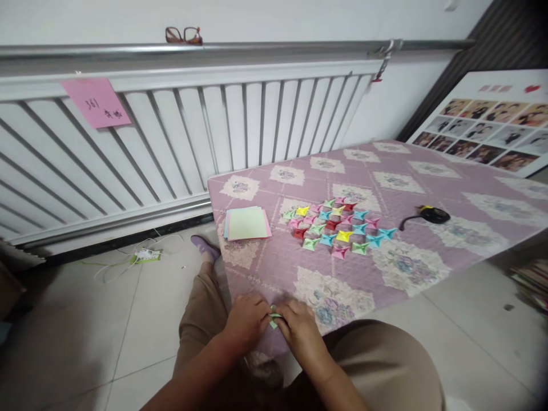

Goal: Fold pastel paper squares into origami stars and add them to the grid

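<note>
Between my two hands, at the near edge of the table, is a small folded piece of green origami paper (274,323). My left hand (248,321) pinches its left side and my right hand (298,325) pinches its right side; the fingers hide much of it. Beyond them on the left lies a stack of square paper sheets (247,223), pale green on top with pink and blue edges showing. Right of the stack, several folded paper pieces (343,236) in red, yellow, pink, green and blue stand in rough rows.
A patterned purple tablecloth (274,268) covers the table. A black object with a strap (434,214) lies on the right, before a photo board (483,123). Behind runs a white radiator (231,120) with a pink note (96,103); glasses (184,36) rest on the pipe. A power strip (148,255) lies on the floor.
</note>
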The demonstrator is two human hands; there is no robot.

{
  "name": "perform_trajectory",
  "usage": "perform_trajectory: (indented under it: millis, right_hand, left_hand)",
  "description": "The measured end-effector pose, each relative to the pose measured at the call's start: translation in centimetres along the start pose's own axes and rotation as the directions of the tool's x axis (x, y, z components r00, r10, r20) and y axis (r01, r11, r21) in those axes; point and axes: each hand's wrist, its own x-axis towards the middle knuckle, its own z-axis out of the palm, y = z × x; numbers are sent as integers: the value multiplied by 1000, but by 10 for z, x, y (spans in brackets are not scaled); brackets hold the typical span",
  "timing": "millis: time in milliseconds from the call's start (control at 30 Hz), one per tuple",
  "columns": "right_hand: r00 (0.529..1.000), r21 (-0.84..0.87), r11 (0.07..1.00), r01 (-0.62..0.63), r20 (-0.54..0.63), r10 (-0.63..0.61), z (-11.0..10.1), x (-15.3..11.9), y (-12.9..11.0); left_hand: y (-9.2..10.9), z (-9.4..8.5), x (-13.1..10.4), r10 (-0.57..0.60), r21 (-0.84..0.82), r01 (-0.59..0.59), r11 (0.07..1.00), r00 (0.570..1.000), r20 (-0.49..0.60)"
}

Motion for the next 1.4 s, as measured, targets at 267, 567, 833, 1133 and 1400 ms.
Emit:
perform_trajectory:
  millis: [267, 567, 833, 1133, 1400]
  right_hand:
    - [996, 29, 997, 75, 42, -76, -4, 6, 3]
    - [997, 265, 964, 41, 52, -57, -9, 8, 4]
    - [999, 332, 942, 45, -9, -44, -12, 7, -1]
    - [999, 372, 928, 13, -43, 3, -17, 8, -3]
    - [993, 294, 955, -51, -91, 81, -22, 5, 8]
  left_hand:
    - [-3, 0, -1, 10, -41, -12, 999, 999, -39]
    - [-11, 9, -3, 9, -438, -140, 888, 958, -287]
    - [-2, 9, -7, -122, -565, -116, 817, 922, -367]
    - [0, 20, -8, -234, -637, -70, 767, 895, -381]
    - [-5, 18, -9, -253, -593, 10, 805, 910, -328]
